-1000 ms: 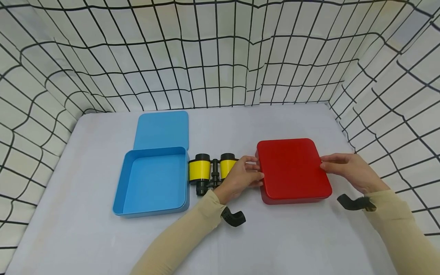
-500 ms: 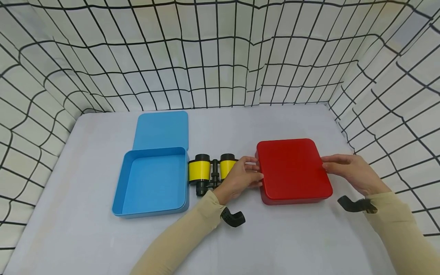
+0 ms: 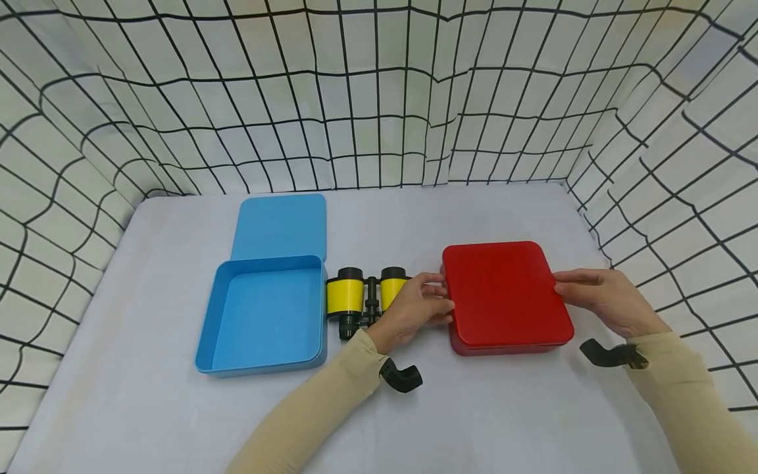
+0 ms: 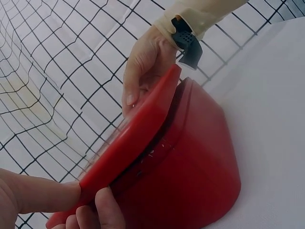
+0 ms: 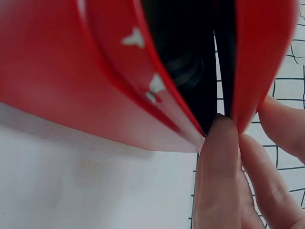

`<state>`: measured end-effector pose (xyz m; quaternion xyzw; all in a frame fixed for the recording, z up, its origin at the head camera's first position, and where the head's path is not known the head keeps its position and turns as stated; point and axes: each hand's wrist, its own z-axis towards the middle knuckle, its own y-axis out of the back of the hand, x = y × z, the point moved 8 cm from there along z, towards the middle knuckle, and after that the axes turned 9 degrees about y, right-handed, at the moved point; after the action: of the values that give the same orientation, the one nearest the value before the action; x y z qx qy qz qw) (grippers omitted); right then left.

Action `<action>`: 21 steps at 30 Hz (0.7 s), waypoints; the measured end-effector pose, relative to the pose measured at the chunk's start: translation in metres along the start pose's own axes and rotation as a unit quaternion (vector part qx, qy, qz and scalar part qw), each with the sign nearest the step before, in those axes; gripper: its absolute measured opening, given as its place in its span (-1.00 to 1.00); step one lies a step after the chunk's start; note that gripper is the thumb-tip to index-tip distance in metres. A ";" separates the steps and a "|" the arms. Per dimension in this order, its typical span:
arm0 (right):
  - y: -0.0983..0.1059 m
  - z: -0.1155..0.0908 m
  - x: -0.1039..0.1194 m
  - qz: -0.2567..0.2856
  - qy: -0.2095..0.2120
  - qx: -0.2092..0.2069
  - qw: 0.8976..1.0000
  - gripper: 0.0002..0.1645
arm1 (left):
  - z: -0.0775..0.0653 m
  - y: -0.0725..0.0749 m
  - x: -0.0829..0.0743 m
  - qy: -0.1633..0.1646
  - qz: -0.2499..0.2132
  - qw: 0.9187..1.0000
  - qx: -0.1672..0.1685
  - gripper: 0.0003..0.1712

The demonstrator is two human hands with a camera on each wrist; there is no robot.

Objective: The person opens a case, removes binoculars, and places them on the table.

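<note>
Pinching the red lid (image 3: pixel 506 293) by opposite edges with left hand (image 3: pixel 412 307) and right hand (image 3: pixel 616 301), over the red box (image 4: pixel 200 157) on the white table (image 3: pixel 462 421). Possibly risking a jam by raising one side ahead of the other. Showing the gap plainly only in the wrist views, and a dark ringed shape (image 5: pixel 183 69) inside only from the right; showing the yellow binoculars (image 3: pixel 345 296) and blue box (image 3: pixel 272 316) only from the head.

The red box (image 3: pixel 506 296) is finished in smooth, glossy paint, the blue box (image 3: pixel 272 316) in satin; shiny plastic is seen on the binoculars (image 3: pixel 345 296), matt cloth (image 3: pixel 474 421) on the table (image 3: pixel 106 395).
</note>
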<state>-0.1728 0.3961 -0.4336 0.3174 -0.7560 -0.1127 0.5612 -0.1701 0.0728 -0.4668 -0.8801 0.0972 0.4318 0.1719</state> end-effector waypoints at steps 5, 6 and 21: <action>-0.001 0.001 -0.001 0.010 -0.006 0.000 1.000 -0.18 | 0.000 0.000 0.001 0.001 -0.003 1.000 0.001 -0.33; -0.001 0.001 -0.002 0.010 -0.007 -0.001 1.000 -0.18 | 0.000 0.000 0.001 0.000 -0.003 1.000 0.001 -0.33; -0.002 0.003 -0.002 0.036 -0.009 0.007 0.999 -0.11 | -0.004 0.001 -0.001 -0.005 -0.001 1.000 0.001 -0.35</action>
<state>-0.1746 0.3953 -0.4374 0.2931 -0.7727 -0.0904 0.5558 -0.1684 0.0703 -0.4636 -0.8776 0.0962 0.4362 0.1741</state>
